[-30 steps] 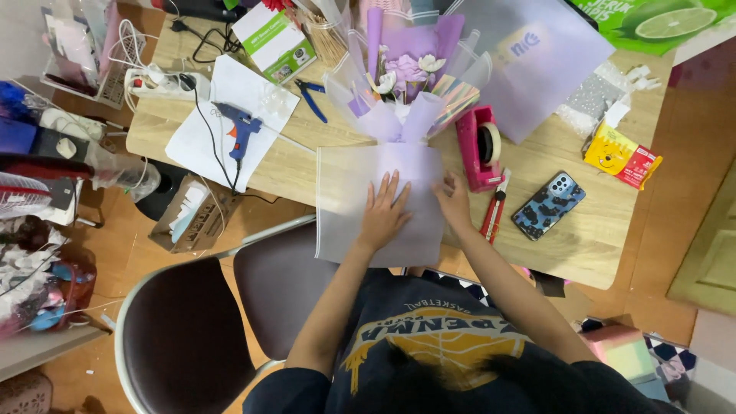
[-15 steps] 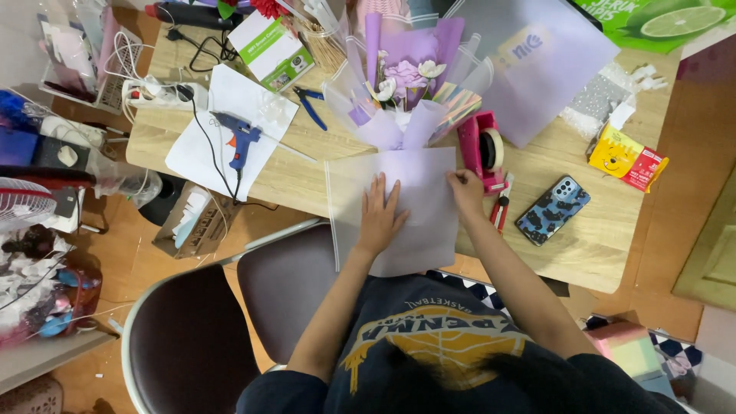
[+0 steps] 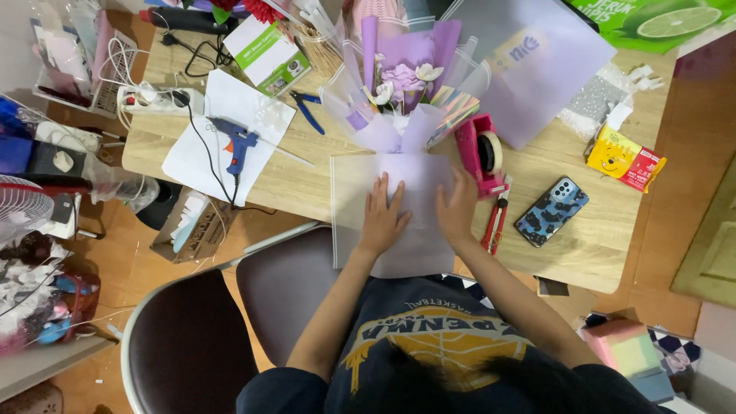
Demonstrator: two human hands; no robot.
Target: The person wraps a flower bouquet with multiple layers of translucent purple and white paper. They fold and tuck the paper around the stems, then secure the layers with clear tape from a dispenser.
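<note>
I see both hands flat on a pale lilac sheet (image 3: 399, 253) that lies on the near edge of the wooden counter (image 3: 307, 184) and hangs a bit over it. Left hand (image 3: 382, 218): fingers spread, palm down on the sheet's middle. Right hand (image 3: 458, 212): fingers spread, pressed on the sheet's right part, just beside the pink tape dispenser (image 3: 479, 153). Neither hand pinches anything.

The bouquet (image 3: 402, 84) lies at the sheet's far end, wrapped in purple and clear paper, stems toward me, with white and purple flowers showing.

Counter is cluttered. Left of the sheet there's a blue glue gun (image 3: 234, 142) on white paper (image 3: 222, 130), its cord running to a power strip (image 3: 149, 100). Blue pliers (image 3: 308, 111) lie near a green-and-white box (image 3: 268, 54). Right of the dispenser I see a red cutter (image 3: 494, 222), then a phone (image 3: 552, 211) in a blue patterned case, well apart from a yellow packet (image 3: 625, 157). A big translucent sheet (image 3: 537, 69) covers the far right of the counter.

Room: orange-brown floor (image 3: 153, 268), two dark chairs (image 3: 192, 345) pushed in at the near left, a cardboard box (image 3: 192, 230) under the counter edge, a fan (image 3: 23, 207) and piled stuff along the left wall. Green carton (image 3: 652, 19) at top right.
</note>
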